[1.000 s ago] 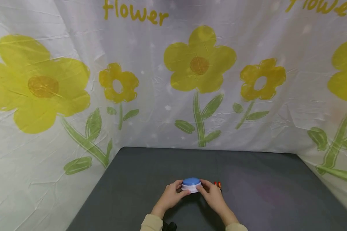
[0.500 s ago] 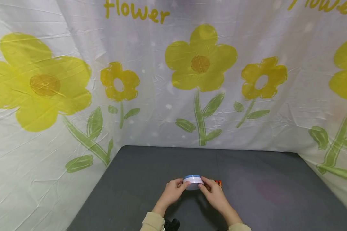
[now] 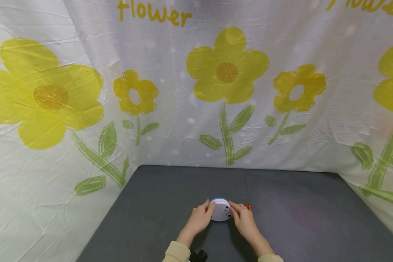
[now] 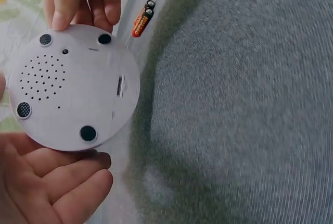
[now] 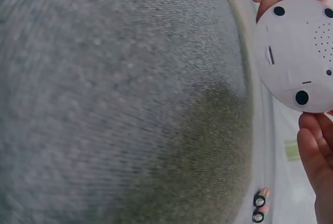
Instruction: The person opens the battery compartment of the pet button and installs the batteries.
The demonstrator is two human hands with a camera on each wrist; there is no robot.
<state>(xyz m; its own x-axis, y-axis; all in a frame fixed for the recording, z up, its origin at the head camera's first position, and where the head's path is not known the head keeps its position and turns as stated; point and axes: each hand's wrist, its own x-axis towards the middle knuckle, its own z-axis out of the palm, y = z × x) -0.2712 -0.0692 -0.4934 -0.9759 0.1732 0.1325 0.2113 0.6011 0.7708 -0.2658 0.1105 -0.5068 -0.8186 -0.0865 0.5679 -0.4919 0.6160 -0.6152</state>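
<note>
A round push button [image 3: 221, 213] with a white base and a blue top is tipped up, its underside turned toward me. In the left wrist view the white underside [image 4: 78, 88] shows dark round feet, a cluster of small speaker holes, a small screw hole and a slot in a panel outline. My left hand [image 3: 196, 220] holds one side of it. The opposite side is gripped by my right hand [image 3: 245, 220], thumb at the edge of the underside. Most of the blue top is hidden behind the base.
Two orange-and-black batteries [image 3: 247, 207] lie on the dark grey table [image 3: 298, 203], just beyond my right hand. A curtain [image 3: 170, 127] printed with yellow flowers surrounds the table's back and sides. A black object [image 3: 198, 255] is beside my left sleeve.
The push button has tipped back between my hands: its blue top faced up a second ago, and now its white underside faces me. My left hand has shifted slightly right.
</note>
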